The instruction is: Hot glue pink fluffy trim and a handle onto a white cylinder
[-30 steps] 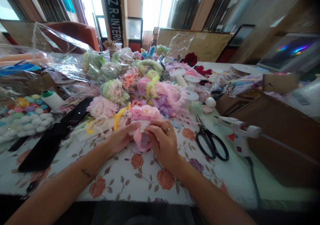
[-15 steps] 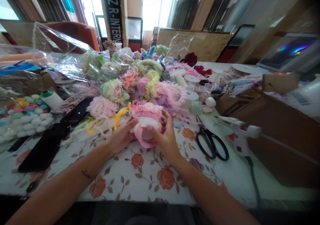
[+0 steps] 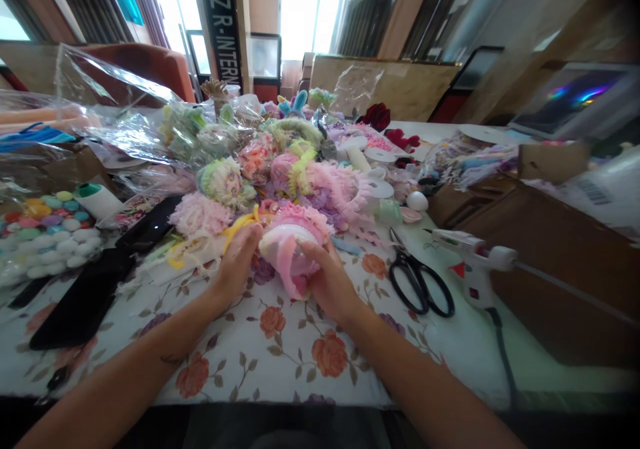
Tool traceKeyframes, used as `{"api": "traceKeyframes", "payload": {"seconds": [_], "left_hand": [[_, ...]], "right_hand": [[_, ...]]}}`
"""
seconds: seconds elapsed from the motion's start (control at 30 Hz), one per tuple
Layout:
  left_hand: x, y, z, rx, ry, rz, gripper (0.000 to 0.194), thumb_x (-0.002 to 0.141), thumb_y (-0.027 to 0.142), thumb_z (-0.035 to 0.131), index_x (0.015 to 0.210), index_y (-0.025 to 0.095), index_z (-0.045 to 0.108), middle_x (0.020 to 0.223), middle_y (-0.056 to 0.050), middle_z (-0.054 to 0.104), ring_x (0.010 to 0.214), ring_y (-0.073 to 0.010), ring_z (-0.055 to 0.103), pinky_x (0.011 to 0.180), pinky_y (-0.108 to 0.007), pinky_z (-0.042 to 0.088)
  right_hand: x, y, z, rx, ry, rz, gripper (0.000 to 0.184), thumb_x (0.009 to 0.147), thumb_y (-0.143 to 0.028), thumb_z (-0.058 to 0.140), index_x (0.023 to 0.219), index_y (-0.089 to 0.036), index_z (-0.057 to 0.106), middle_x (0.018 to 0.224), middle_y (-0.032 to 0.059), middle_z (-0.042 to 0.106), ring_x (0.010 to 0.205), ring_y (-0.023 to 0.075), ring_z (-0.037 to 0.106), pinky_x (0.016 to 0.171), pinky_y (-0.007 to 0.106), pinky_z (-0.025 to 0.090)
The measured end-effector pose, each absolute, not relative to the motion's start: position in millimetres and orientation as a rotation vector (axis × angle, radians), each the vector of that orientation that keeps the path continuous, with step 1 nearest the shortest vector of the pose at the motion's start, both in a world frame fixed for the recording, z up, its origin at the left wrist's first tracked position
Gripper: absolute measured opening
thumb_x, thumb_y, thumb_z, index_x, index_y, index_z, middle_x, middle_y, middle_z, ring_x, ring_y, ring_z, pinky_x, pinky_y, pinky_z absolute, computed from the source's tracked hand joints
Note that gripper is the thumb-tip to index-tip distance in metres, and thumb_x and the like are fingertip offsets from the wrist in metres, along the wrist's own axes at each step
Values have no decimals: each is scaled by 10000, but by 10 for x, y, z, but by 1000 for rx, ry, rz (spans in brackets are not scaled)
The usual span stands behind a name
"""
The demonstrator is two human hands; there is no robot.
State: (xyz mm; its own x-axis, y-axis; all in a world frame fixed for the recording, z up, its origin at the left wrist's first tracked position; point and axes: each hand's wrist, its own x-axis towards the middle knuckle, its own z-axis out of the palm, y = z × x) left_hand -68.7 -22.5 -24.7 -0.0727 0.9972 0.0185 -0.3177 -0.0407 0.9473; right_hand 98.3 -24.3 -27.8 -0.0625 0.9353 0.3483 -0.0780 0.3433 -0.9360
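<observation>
Both of my hands hold a pink frilly fabric ornament (image 3: 295, 239) with a white band, just above the flowered tablecloth (image 3: 260, 349). My left hand (image 3: 236, 262) cups its left side with the fingers curled against it. My right hand (image 3: 327, 282) grips it from below and from the right, thumb on the front. The ornament is tilted toward me, its pink tail hanging down between my hands.
A heap of pastel frilly trims and flowers (image 3: 280, 169) lies behind my hands. Black scissors (image 3: 417, 279) and a white glue gun (image 3: 473, 266) lie to the right, by a brown box (image 3: 550, 262). Pom-poms (image 3: 43, 236) and black strips (image 3: 85, 296) sit on the left.
I have turned and tipped the pink ornament between my hands. My right hand has slid from its top to underneath it; my left hand now cups its side.
</observation>
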Motion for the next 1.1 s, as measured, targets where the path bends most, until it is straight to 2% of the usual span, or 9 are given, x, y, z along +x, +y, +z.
{"api": "traceKeyframes", "payload": {"seconds": [0.07,0.13,0.23,0.3,0.47,0.57,0.67,0.8,1.1], "left_hand": [[-674,-271,-183,1106,1095,1640,216,779,319,763,960,212,716,818,-3,603,739,-137,528,656,-211,414],[-645,-325,-136,1219,1071,1702,256,672,191,837,893,216,710,854,-3,587,778,-143,507,725,-217,415],[-592,-381,-133,1303,1068,1582,340,534,79,884,792,197,697,813,-2,575,751,-146,476,737,-229,416],[-567,-383,-162,1289,1090,1484,301,558,106,880,778,187,691,781,-1,566,741,-147,482,700,-227,421],[-605,-312,-173,1119,902,1296,164,740,252,775,770,174,634,717,-1,593,655,-120,530,608,-215,434],[-682,-278,-104,898,719,1153,237,711,210,766,901,195,626,666,10,606,603,-113,543,591,-215,447],[-753,-260,-47,794,612,1057,333,698,231,776,996,191,632,585,49,512,497,-66,430,506,-173,380],[-781,-232,-39,902,726,1204,296,692,236,812,930,169,649,575,61,475,467,-36,345,441,-145,288],[-776,-222,-63,1081,840,1435,190,706,247,822,803,175,675,661,12,634,538,-68,492,470,-158,384]], "right_hand": [[988,-233,-285,-863,-1234,1129,416,867,-452,608,1196,-225,492,1109,90,691,896,226,702,703,350,596],[992,-232,-306,-919,-1149,1111,523,765,-435,732,1179,-233,482,1157,87,662,972,233,673,768,358,587],[985,-242,-361,-1079,-1136,913,551,657,-413,821,1069,-230,504,982,43,669,851,214,657,702,345,582],[973,-246,-390,-1103,-1134,836,547,630,-396,837,1031,-228,504,924,34,658,815,213,650,687,352,583],[969,-239,-347,-1068,-1166,789,627,616,-363,831,1101,-214,463,1137,117,635,1046,271,643,911,445,547],[989,-237,-294,-1063,-1202,761,606,611,-357,828,1068,-220,454,1137,121,629,1056,275,639,931,457,536],[992,-240,-290,-1062,-1222,788,614,609,-380,824,1069,-222,450,1133,123,625,1047,274,640,918,454,540],[974,-248,-331,-1121,-1214,816,616,583,-395,822,1044,-217,455,1101,121,625,1005,281,645,880,461,548],[960,-265,-358,-1120,-1201,982,606,596,-434,825,1036,-228,463,1136,104,623,1026,276,629,903,450,530]]}}
